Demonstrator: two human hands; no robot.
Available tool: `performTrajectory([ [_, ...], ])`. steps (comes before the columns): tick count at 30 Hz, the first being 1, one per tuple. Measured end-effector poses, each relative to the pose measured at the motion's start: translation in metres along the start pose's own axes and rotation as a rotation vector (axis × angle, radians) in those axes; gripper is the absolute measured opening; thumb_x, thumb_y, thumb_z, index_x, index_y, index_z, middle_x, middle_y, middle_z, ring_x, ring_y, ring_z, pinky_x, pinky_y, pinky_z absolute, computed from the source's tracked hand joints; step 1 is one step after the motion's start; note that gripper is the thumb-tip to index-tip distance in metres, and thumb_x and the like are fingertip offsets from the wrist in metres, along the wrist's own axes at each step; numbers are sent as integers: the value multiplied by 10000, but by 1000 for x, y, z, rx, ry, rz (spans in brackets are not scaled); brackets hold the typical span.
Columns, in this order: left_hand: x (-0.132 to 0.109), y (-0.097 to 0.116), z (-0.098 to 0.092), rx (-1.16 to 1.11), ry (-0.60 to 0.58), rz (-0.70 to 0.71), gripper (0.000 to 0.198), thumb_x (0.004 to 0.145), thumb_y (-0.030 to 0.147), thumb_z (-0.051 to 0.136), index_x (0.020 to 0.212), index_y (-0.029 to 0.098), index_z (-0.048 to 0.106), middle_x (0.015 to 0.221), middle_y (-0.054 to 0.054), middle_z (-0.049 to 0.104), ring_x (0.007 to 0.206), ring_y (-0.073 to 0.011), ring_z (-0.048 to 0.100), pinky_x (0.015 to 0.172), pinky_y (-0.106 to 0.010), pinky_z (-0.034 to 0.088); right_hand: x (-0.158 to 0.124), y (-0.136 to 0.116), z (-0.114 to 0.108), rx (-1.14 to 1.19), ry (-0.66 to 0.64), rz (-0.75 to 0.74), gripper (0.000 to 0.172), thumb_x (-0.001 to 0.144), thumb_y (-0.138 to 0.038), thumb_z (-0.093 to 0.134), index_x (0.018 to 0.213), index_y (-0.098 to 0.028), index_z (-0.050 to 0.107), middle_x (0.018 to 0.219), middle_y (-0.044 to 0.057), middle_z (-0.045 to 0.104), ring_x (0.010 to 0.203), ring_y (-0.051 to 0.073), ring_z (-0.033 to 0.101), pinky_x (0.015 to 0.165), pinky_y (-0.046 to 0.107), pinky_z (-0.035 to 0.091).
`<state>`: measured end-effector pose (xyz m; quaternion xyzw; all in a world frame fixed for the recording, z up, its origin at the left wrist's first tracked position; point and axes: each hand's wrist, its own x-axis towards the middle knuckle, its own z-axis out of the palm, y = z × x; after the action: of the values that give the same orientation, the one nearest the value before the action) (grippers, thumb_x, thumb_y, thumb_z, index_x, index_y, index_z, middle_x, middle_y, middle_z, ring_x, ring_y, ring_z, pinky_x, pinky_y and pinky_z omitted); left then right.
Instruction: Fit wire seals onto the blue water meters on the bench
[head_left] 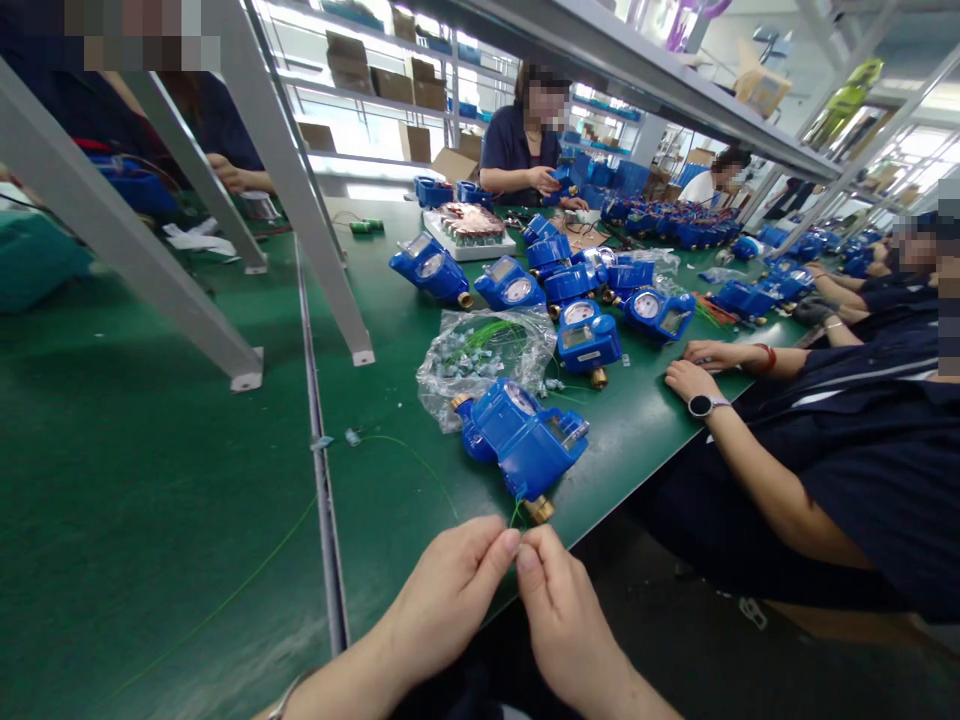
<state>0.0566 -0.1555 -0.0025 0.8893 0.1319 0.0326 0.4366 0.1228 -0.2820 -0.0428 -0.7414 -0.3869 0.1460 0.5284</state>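
Observation:
My left hand (450,590) and my right hand (559,615) meet fingertip to fingertip at the near edge of the green table (150,500). Both pinch a thin green wire (516,515) that rises to a blue water meter (523,437) lying just beyond my fingers. The meter has brass fittings at both ends and a clear dial cover. A long strand of green wire (405,460) trails off to the left across the table.
A clear plastic bag of small seal parts (480,355) lies behind the meter. Several more blue meters (585,335) crowd the middle of the table. A person's forearms with a watch (705,405) rest at the right edge. Grey rack legs (240,375) stand at left.

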Motion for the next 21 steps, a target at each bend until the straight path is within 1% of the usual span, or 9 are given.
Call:
performTrajectory([
  [2,2,2,0,-67,-13,-29,410,927,432,293,610,186,375,609,36,419,585,-124,395,561,-229,320,-2,3,0,-168,128,-125,210,907,-279,380,846,-169,549,757,55,546,717,168,494,681,319,409],
  [3,3,3,-1,-94,-21,-36,416,922,440,294,600,186,366,601,38,406,578,-122,384,553,-225,320,-2,4,0,-166,147,-148,210,899,-280,399,818,-168,557,753,57,541,727,172,485,700,329,401],
  [7,5,5,-2,-90,-28,-21,403,911,426,326,600,182,401,600,31,428,589,-128,406,559,-224,328,3,4,-2,257,-66,55,359,943,-345,294,679,-181,474,516,-46,362,467,99,358,491,228,355],
  [9,6,3,-2,-90,-27,-17,402,917,413,324,615,177,443,611,23,458,611,-134,432,586,-226,341,5,3,-1,335,-131,111,387,955,-364,247,690,-185,464,472,-74,297,404,87,310,430,207,323],
  [12,7,-2,-1,-168,-27,-62,422,924,430,306,637,169,472,619,25,454,615,-130,424,600,-225,351,3,3,1,72,18,4,280,930,-335,342,825,-168,541,654,11,505,609,133,475,603,270,415],
  [14,8,-4,0,-204,-25,-86,434,919,445,304,621,167,453,603,30,420,598,-125,396,581,-224,344,2,5,2,-171,151,-123,227,902,-304,393,865,-167,570,778,63,554,741,177,496,735,352,409],
  [15,8,-4,1,-205,-25,-87,433,916,448,306,615,168,442,600,32,410,593,-123,390,575,-224,341,2,5,2,-199,178,-141,229,895,-304,399,834,-167,571,767,66,549,740,182,491,747,367,402],
  [18,9,0,1,-204,-37,-65,414,914,438,321,630,168,455,621,28,444,614,-128,418,602,-225,352,6,3,2,70,68,29,322,921,-356,340,708,-179,504,581,-4,438,552,131,434,588,282,408],
  [21,9,1,-1,-197,-28,-59,406,910,438,345,627,170,457,626,26,461,615,-130,430,604,-224,349,8,-2,2,253,-58,192,386,954,-382,221,712,-191,453,472,-79,278,390,90,293,407,214,320],
])
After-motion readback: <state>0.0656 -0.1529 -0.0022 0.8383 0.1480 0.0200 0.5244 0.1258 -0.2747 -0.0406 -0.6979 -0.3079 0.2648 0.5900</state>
